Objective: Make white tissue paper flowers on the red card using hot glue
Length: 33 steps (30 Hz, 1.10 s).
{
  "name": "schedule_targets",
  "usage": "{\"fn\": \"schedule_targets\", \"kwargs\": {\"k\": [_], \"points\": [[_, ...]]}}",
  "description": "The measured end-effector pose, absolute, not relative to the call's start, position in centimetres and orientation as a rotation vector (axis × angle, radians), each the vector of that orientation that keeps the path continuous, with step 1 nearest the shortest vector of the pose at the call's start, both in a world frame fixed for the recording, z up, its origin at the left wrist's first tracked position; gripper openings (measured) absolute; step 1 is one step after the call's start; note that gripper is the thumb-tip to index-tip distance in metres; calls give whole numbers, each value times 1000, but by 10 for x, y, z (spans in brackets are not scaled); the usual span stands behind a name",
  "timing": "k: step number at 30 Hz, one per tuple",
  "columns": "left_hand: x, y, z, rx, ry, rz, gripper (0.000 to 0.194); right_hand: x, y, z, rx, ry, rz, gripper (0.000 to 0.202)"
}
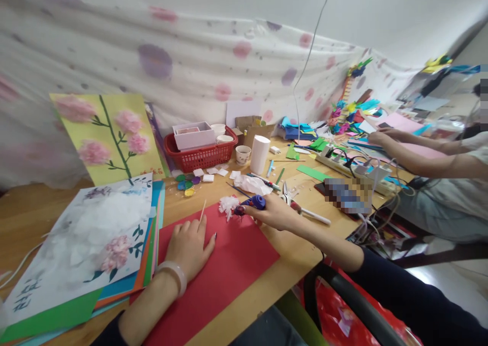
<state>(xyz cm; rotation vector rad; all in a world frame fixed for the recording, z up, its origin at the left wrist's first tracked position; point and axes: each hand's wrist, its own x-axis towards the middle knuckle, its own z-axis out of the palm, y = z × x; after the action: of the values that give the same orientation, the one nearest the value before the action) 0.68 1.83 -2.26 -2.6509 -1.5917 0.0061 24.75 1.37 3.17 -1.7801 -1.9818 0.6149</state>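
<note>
My left hand [189, 244] rests on a sheet of red paper [229, 264], its fingers bent and a thin wooden stick [203, 211] jutting up from between them. A pale bangle circles that wrist. Farther right, my right hand [272, 211] is closed around a blue tool [256, 202] with a round end; its exact kind is unclear. Just left of this tool, a clump of white paper shreds [229, 206] lies on the red paper's far edge. Behind it sits crumpled white tissue [253, 184], with pens beside it. Pliers-like cutters [285, 192] lie beyond my right hand.
Flower artwork [114, 234] tops stacked coloured sheets at left; a yellow flower picture [114, 137] leans behind. A red basket [202, 158], paper cup [243, 155] and white cylinder [260, 154] stand at the back. A power strip [354, 176] lies right, near another person's arms [404, 150].
</note>
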Motion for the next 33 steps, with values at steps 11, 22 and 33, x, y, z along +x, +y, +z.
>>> {"fn": "schedule_targets", "kwargs": {"k": [11, 22, 33], "points": [[8, 19, -22, -2655, -1607, 11, 54, 246, 13, 33, -1822, -1979, 589, 50], [7, 19, -25, -2649, -1599, -27, 53, 253, 11, 31, -1819, -1950, 607, 50], [7, 19, -25, -2637, -1598, -17, 52, 260, 12, 32, -1896, -1925, 608, 53]]}}
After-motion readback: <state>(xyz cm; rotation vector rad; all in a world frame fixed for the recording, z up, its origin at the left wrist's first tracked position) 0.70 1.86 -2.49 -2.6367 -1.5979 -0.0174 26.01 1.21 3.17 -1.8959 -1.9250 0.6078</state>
